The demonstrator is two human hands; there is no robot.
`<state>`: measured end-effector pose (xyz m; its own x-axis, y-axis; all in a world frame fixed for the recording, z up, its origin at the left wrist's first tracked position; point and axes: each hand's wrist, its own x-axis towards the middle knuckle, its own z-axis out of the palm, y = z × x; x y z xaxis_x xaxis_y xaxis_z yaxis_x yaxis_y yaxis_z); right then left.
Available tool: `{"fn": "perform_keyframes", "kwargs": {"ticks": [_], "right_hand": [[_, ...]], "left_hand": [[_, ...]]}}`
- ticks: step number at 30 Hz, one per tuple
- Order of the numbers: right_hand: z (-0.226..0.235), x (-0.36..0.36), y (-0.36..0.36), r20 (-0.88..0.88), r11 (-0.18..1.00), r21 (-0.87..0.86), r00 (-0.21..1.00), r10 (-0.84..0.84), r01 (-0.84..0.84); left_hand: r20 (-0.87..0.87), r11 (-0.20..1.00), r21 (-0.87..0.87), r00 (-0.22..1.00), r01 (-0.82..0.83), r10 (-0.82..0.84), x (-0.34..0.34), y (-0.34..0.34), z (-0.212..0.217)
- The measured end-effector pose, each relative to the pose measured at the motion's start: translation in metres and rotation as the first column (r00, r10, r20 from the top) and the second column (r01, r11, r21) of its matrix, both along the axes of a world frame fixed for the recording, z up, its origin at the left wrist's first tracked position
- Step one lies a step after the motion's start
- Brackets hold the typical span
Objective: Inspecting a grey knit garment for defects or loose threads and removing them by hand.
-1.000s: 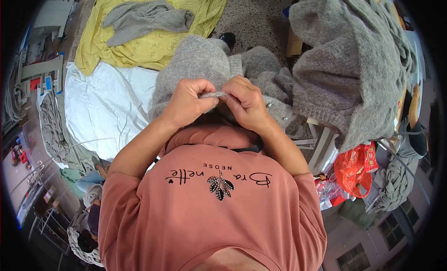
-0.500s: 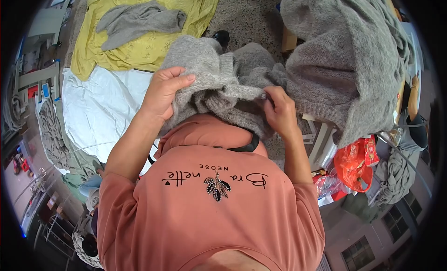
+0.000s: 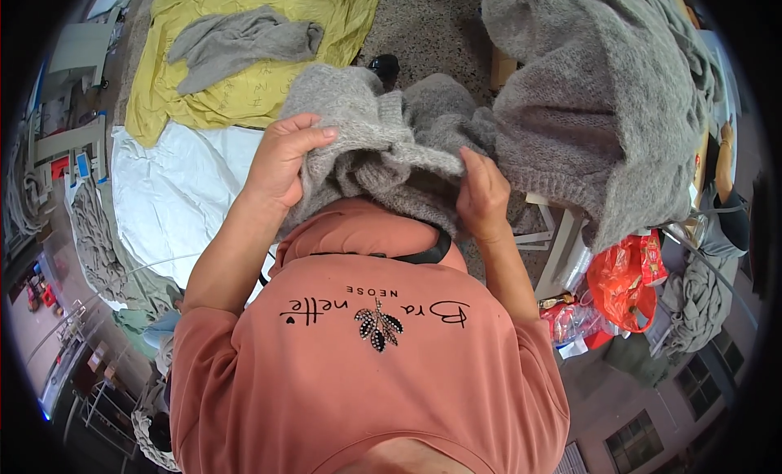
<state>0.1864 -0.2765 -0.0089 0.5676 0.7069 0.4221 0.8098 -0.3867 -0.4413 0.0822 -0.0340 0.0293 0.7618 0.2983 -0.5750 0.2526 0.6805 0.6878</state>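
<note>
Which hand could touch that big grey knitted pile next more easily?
Probably the right hand: it is nearer the grey knitted pile, which is on that side. The left hand is farther off, across the grey garment both hands hold.

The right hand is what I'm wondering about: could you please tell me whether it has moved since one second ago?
Yes, the right hand has moved rightward, nearer the draped grey knitwear at the right.
</note>
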Motion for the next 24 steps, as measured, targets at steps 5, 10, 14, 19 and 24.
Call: {"fn": "perform_keyframes", "kwargs": {"ticks": [5, 10, 14, 19, 24], "right_hand": [[0.058, -0.012, 0.017, -0.164, 0.858, 0.026, 0.844, 0.511, -0.514], [0.058, -0.008, 0.057, -0.028, 0.795, 0.182, 0.805, 0.592, -0.579], [0.044, -0.013, 0.060, 0.046, 0.858, 0.275, 0.898, 0.439, -0.433], [0.035, -0.012, 0.068, 0.152, 0.865, 0.221, 0.892, 0.425, -0.450], [0.029, -0.010, 0.070, 0.074, 0.879, 0.229, 0.907, 0.414, -0.419]], "left_hand": [[0.063, 0.986, 0.097, 0.988, 0.138, -0.144, 0.006, -0.015, 0.005], [0.077, 0.940, 0.132, 0.943, 0.313, -0.325, 0.012, -0.028, 0.009], [0.089, 0.922, 0.080, 0.918, 0.379, -0.385, 0.007, -0.029, 0.006], [0.085, 0.924, 0.055, 0.920, 0.378, -0.382, 0.002, -0.025, -0.001], [0.088, 0.954, 0.084, 0.951, 0.289, -0.296, 0.001, -0.026, -0.002]]}}
